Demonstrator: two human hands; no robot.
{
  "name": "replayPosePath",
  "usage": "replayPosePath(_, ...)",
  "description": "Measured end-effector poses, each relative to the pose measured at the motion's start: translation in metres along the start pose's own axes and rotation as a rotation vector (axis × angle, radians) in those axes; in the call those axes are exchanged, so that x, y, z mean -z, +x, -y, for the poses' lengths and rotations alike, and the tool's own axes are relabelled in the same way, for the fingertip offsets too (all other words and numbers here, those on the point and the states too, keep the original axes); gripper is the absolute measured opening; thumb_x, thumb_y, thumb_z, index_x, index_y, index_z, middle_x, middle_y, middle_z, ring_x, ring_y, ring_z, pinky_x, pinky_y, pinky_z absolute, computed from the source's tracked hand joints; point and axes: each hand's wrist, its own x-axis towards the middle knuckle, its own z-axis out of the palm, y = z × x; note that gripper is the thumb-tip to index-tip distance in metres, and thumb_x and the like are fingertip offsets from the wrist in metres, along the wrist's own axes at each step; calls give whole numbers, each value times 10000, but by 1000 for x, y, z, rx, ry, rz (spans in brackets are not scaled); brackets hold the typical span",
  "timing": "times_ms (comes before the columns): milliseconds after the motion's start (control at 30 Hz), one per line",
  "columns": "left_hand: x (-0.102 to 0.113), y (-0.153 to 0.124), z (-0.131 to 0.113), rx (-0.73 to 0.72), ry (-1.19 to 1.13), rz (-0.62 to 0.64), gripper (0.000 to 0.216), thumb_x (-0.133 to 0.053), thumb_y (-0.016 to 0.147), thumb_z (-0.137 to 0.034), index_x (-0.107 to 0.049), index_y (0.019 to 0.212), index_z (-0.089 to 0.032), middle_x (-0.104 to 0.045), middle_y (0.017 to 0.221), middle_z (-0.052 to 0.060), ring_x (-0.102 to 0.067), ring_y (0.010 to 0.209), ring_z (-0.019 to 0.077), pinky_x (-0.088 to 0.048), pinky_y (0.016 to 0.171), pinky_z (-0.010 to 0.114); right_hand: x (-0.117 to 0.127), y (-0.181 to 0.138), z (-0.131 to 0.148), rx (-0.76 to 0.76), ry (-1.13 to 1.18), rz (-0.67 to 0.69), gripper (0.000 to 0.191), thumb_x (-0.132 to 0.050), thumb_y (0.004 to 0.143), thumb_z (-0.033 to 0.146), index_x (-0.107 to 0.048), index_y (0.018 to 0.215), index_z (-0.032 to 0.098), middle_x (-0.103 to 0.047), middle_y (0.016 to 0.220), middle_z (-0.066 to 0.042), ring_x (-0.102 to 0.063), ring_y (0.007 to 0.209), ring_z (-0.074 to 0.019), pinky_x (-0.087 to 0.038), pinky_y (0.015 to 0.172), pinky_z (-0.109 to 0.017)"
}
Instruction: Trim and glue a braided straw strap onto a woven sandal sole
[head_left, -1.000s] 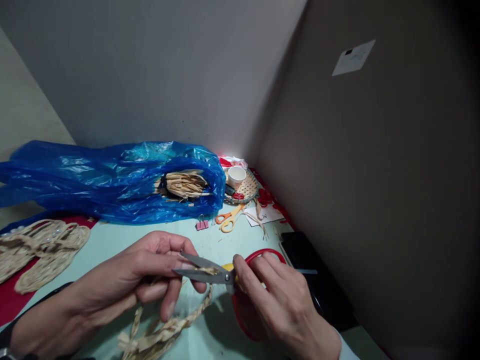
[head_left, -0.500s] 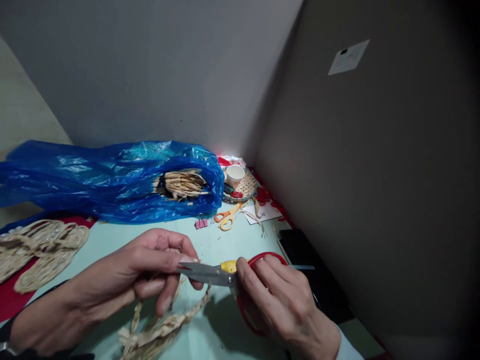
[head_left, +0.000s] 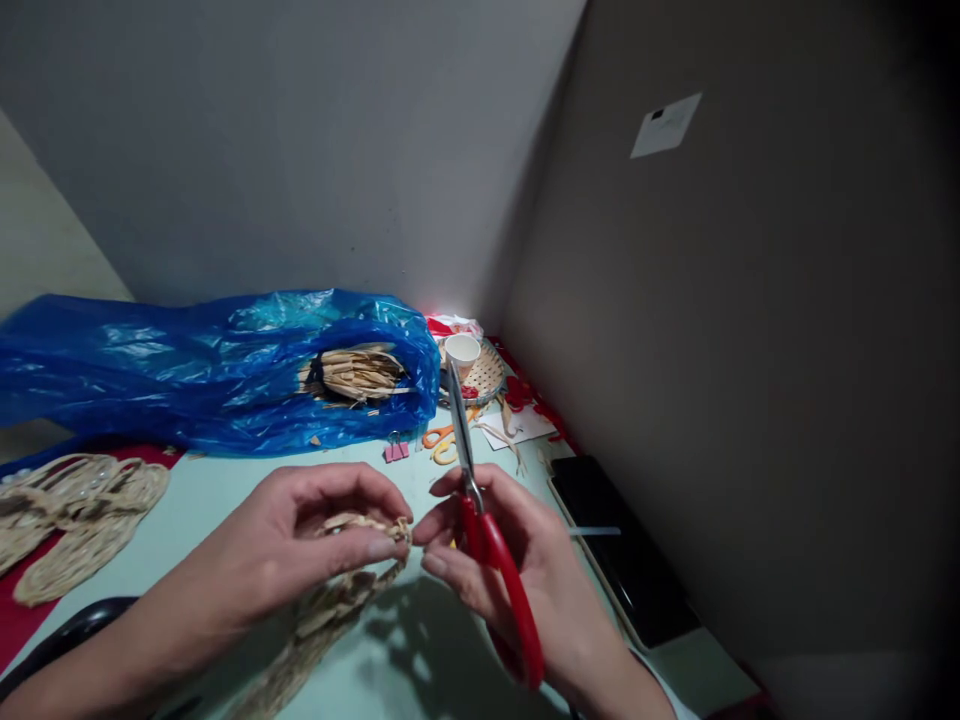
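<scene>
One left hand [head_left: 292,540]: closed thumb and fingers [head_left: 379,485] on the knotted upper end of braided straw [head_left: 322,625], above a pale green bench [head_left: 187,500]. One right hand [head_left: 547,570]: gripped red-handled scissors [head_left: 495,560], blades pointing up and away, seen nearly edge-on and apparently together. Right thumb and forefinger: held slightly parted, just beside the knotted end; could not tell whether touching it.

Braided straw, pale tan with browner patches: ran from the left fingertips down beneath the palm toward the lower edge of view. Narrowed near the knot; broadened and grew coarser lower down. Could not tell whether resting on the bench.

Also listed, at left: woven straw soles [head_left: 86,570], laid partly on red cloth [head_left: 22,625]. Behind the hands: blue plastic bag [head_left: 187,360], opened on a straw bundle [head_left: 360,373]; pink binder clip [head_left: 396,452]; orange-and-yellow scissors [head_left: 444,451], partly hidden. Farther back: paper cup [head_left: 463,350], stood on a round woven tray [head_left: 491,375]. At right: black flat device [head_left: 637,570], lay near the right hand.
</scene>
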Motion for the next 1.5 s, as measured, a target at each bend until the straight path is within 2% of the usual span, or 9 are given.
replayPosePath(200, -8, -9, -4, -107, 122, -267, 108, -797, 758, -385, -756, 751, -285, -741, 696, -13, -661, 657, 207, -511, 599, 234, -12, 16, 0, -14, 109, 19, 401, -852, 826, 339, -574, 1092, 227, -765, 952, -54, -790, 848, -218, -667, 784, -357)
replayPosePath(367, -7, -9, 6, -326, 353, -346, 115, -747, 851, -362, -757, 749, -311, -748, 694, -25, -636, 612, 183, -485, 598, 234, -16, 23, -2, -17, 100, 35, 402, -829, 835, 260, -555, 1128, 231, -735, 915, -25, -749, 781, -175, -647, 703, -299)
replayPosePath(567, 0, -5, 2, -182, 288, -323, 148, -761, 826, -444, -766, 764, -310, -759, 735, -26, -670, 705, 204, -496, 607, 227, -18, 27, -8, 99, 72, -48, 383, -751, 820, 158, -552, 1142, 216, -739, 864, -22, -738, 760, -167, -623, 689, -284)
replayPosePath(767, 4, 0, -2, -117, 117, -287, 124, -788, 784, -384, -758, 746, -270, -745, 713, -16, -667, 664, 181, -522, 611, 220, -15, 32, -11, 148, 25, -26, 338, -778, 865, 235, -571, 1132, 217, -771, 884, -30, -755, 755, -172, -613, 664, -273)
replayPosePath(933, 0, -5, -6, -105, -28, -442, 141, -822, 749, -345, -724, 786, -251, -694, 744, -53, -664, 706, 141, -529, 643, 191, 6, 24, -9, 322, -350, -72, 278, -692, 914, 143, -604, 1156, 248, -694, 891, 18, -637, 671, -123, -569, 628, -241)
replayPosePath(1067, 0, -9, -10, -122, -63, -502, 209, -833, 734, -359, -692, 847, -253, -708, 797, -44, -683, 779, 158, -547, 692, 205, 22, 14, -4, 591, -818, -15, 255, -574, 910, 101, -603, 1151, 179, -658, 837, -21, -598, 698, -166, -530, 613, -279)
replayPosePath(1167, 1, -11, -10, -134, -72, -505, 193, -807, 774, -360, -682, 886, -265, -705, 809, -49, -679, 790, 151, -546, 688, 194, 26, 8, -1, 743, -1044, -11, 335, -527, 898, 141, -585, 1225, 104, -674, 851, -83, -603, 741, -219, -545, 625, -327)
replayPosePath(1267, 2, -12, -9, -141, -84, -503, 176, -799, 792, -336, -685, 913, -280, -700, 828, -56, -677, 820, 137, -545, 703, 163, 26, 5, -1, 782, -1175, -42, 351, -557, 871, 141, -605, 1214, 86, -677, 863, -112, -580, 742, -244, -536, 597, -349)
replayPosePath(1500, 10, -11, 3, -164, -78, -397, 259, -815, 793, -319, -678, 1010, -293, -750, 911, -13, -723, 874, 170, -584, 741, 173, 22, 6, 0, 896, -1251, -115, 338, -598, 893, 114, -635, 1220, 37, -645, 794, -119, -541, 695, -243, -509, 557, -359)
